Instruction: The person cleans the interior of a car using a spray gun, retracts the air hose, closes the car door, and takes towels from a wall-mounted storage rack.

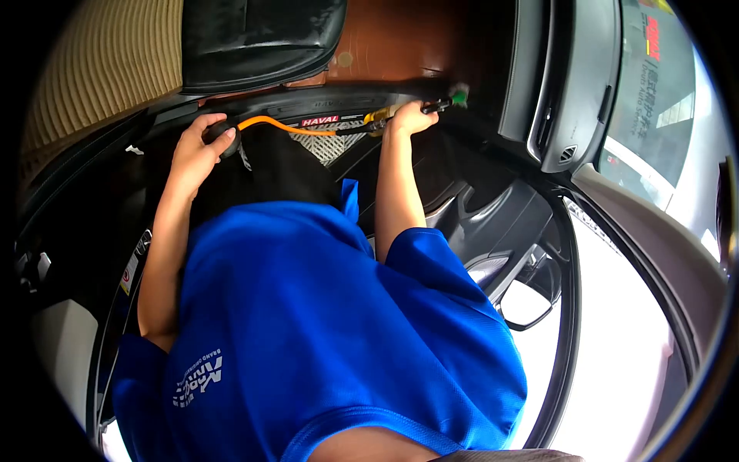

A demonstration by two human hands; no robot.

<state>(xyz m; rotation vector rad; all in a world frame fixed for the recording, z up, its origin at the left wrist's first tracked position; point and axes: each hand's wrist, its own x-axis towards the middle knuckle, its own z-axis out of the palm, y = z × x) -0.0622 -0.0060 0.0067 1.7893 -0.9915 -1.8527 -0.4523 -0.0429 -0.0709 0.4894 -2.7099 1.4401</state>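
My left hand (pixel 198 150) is wrapped round a dark rounded object (pixel 221 138) at the left. An orange hose or cable (pixel 269 122) runs from beside that object to the right. In my right hand (pixel 413 118), near the car's footwell, is a hand tool with a black and yellow body (pixel 379 117). A green tip (pixel 459 98), slightly blurred, shows at its far end, close to the dark floor edge. My fingers hide part of the tool's grip, and I cannot tell its exact kind.
I am at an open car doorway with a sill marked HAVAL (pixel 319 122). A black seat (pixel 262 38) is at the upper left beside brown flooring (pixel 408 42). The dashboard (pixel 566 85) and windscreen lie right, the door with its mirror (pixel 531 300) lower right.
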